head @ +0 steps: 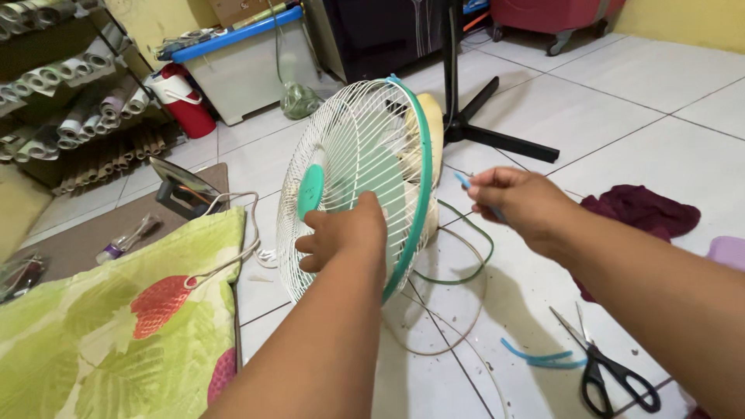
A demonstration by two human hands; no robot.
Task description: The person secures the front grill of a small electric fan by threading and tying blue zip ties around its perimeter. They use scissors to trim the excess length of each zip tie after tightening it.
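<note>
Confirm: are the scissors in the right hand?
No. The scissors lie on the floor tiles, while the right hand pinches a thin blue strip.

The fan stands upright mid-floor, blocking the way between the cloth and the open tiles. Scissors and a loose wire lie on the near tiles; the black stand bars the space behind the fan.

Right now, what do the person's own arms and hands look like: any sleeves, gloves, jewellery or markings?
Both forearms are bare as far as the frame shows: no sleeves in view. The left hand and right hand wear no gloves, and no rings, watch, bracelets or markings are visible. The fingers are uncovered.
</note>
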